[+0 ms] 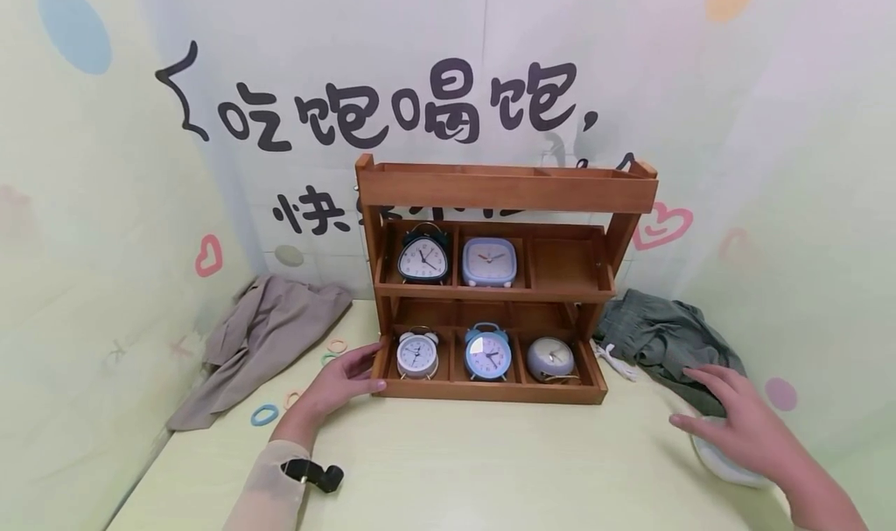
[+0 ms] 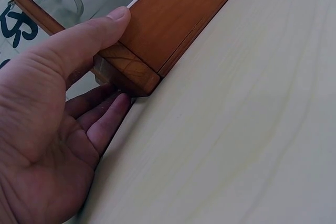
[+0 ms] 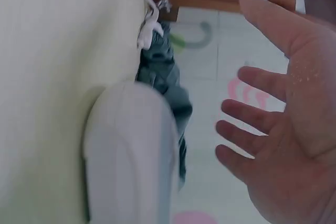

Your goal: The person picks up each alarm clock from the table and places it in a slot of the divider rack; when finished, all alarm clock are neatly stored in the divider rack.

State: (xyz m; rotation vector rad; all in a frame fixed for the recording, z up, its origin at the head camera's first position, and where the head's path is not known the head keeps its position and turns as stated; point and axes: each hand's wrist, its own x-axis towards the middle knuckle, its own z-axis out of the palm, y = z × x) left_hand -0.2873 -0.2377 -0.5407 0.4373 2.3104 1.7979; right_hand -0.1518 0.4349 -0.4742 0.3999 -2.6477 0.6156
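Observation:
My left hand (image 1: 341,383) grips the lower left corner of a brown wooden display rack (image 1: 490,392). In the left wrist view the thumb (image 2: 107,27) lies on the front board and the other fingers bend against the end. Alarm clocks sit in the rack's compartments: a dark one (image 1: 423,260) and a blue square one (image 1: 489,263) above, a white twin-bell one (image 1: 417,356), a blue twin-bell one (image 1: 488,356) and a lavender round one (image 1: 550,360) below. My right hand (image 1: 745,422), fingers spread, hovers over a white rounded object (image 1: 728,467), apart from it.
A taupe cloth (image 1: 273,340) lies at the left, with several coloured rings (image 1: 264,415) near it. A dark green cloth (image 1: 665,340) and a small white item (image 1: 616,361) lie right of the rack. Printed walls stand behind and on both sides.

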